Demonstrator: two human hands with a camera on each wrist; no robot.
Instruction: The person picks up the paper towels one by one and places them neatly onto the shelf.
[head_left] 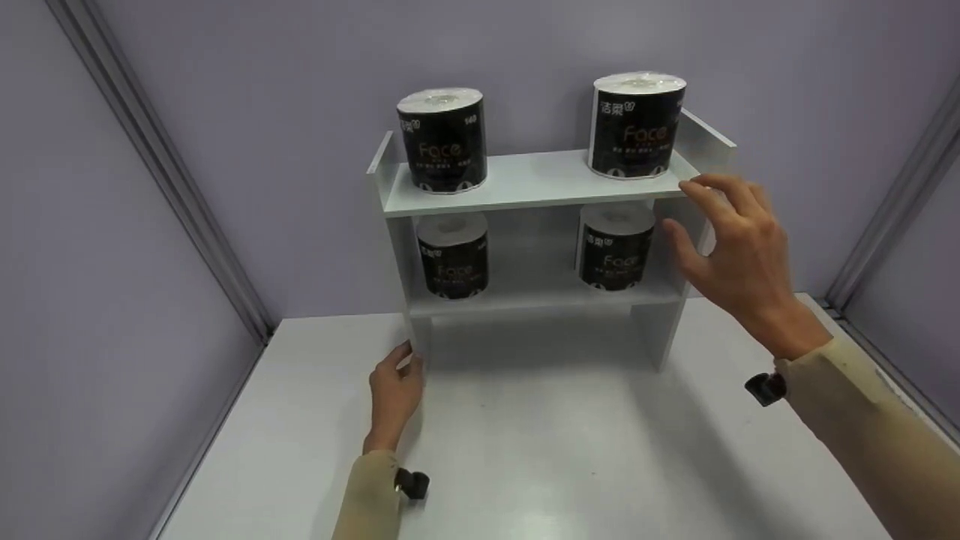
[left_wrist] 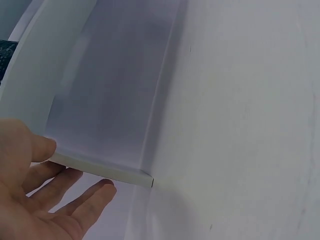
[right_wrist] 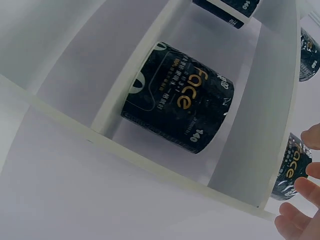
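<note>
A white two-tier shelf (head_left: 525, 300) stands on the table and holds several toilet rolls in black "Face" wrappers. On the top board are a left roll (head_left: 444, 146) and a right roll (head_left: 637, 131); below them sit another left roll (head_left: 454, 262) and right roll (head_left: 615, 251). My left hand (head_left: 395, 390) grips the lower left side panel (left_wrist: 100, 170), thumb on the inner side and fingers outside. Beside the top board's right end, my right hand (head_left: 742, 247) has its fingers spread, fingertips close to the front corner. Whether they touch it, I cannot tell.
The white table (head_left: 525, 450) extends in front of the shelf and to both sides. Pale walls (head_left: 300, 150) with metal corner strips enclose it at the back, left and right. Black wrist cameras are worn on both sleeves.
</note>
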